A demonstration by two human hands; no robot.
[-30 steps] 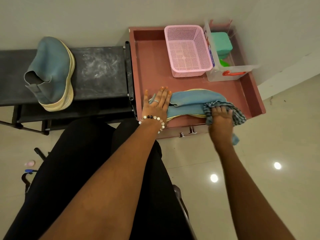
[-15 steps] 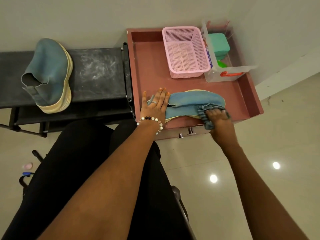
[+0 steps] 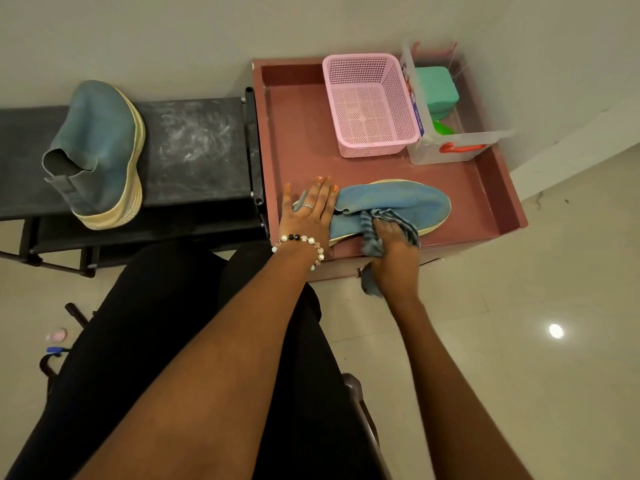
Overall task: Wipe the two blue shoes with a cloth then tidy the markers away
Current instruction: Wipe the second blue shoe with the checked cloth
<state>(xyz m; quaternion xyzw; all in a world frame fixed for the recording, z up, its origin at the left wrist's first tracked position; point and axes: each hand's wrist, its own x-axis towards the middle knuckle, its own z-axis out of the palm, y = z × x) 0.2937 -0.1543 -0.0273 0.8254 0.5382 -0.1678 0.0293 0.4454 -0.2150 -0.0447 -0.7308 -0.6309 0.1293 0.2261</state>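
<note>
Shoe (image 3: 391,202) in tray (image 3: 498,202) | left hand (image 3: 308,216) flat on it | right hand (image 3: 393,251) clutches cloth (image 3: 377,220)

Matt suede-like blue shoe (image 3: 391,202) on a smooth matt tray (image 3: 298,143), centre right; perforated plastic basket (image 3: 369,105) and clear plastic box (image 3: 450,147), upper right; scuffed bench (image 3: 194,150), left; glossy floor tiles (image 3: 540,341), lower right.

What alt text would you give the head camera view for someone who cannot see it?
A person's right hand wipes a blue slip-on shoe with a grey striped cloth on a reddish-brown tray table, the left hand pressing its heel flat. A second blue shoe sits on a black bench.
</note>
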